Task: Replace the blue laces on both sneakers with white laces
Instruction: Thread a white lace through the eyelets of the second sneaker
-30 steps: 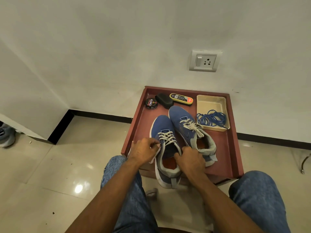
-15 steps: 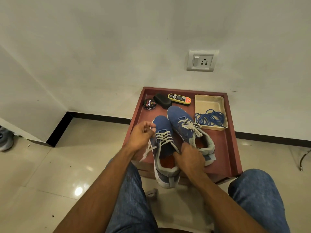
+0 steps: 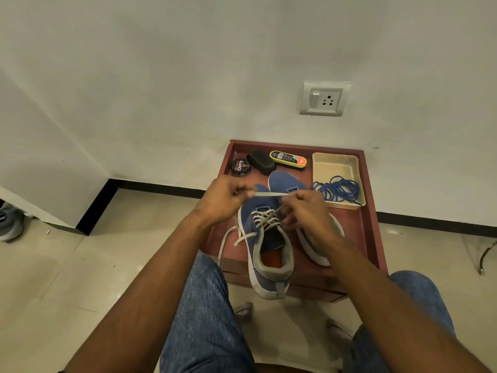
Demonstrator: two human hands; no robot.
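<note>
- The left hand point(image 3: 223, 197) was up over the toe of the near sneaker point(image 3: 265, 246). It pinched one end of the white lace point(image 3: 271, 194).
- That shoe lay under and between the hands. White lace crossed its holes already, and a loose end hung down its left side. I think only the knot was left.
- The right hand point(image 3: 304, 211) pinched the other end, pulled tight.
- The far sneaker point(image 3: 285, 180), mostly behind that hand, showed no blue lace.
- The blue laces point(image 3: 337, 189) sat in the tray point(image 3: 333, 164), just right of it.
</note>
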